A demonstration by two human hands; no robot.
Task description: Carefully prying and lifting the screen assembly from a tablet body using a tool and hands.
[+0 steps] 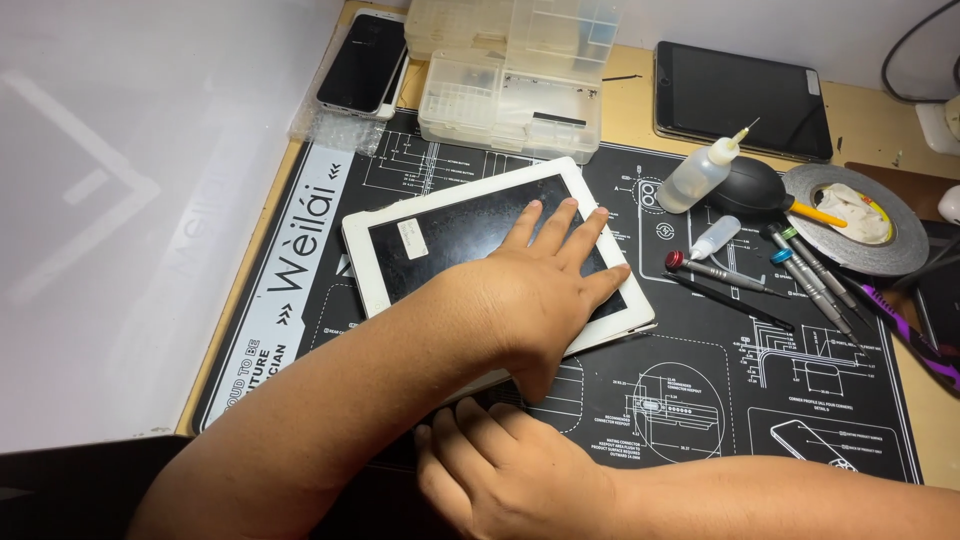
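Note:
A white tablet with a dark, smudged screen lies at an angle on a black printed work mat. My left hand presses flat on the right half of its screen, fingers spread and thumb hooked over the near edge. My right hand rests on the mat just below that edge. Its fingers are loosely curled, and their tips run under my left forearm. Whether they touch the tablet is hidden.
Right of the tablet lie several screwdrivers, a clear squeeze bottle, a black dust blower and a roll of tape. Clear plastic organiser boxes, a phone and a dark tablet sit at the back.

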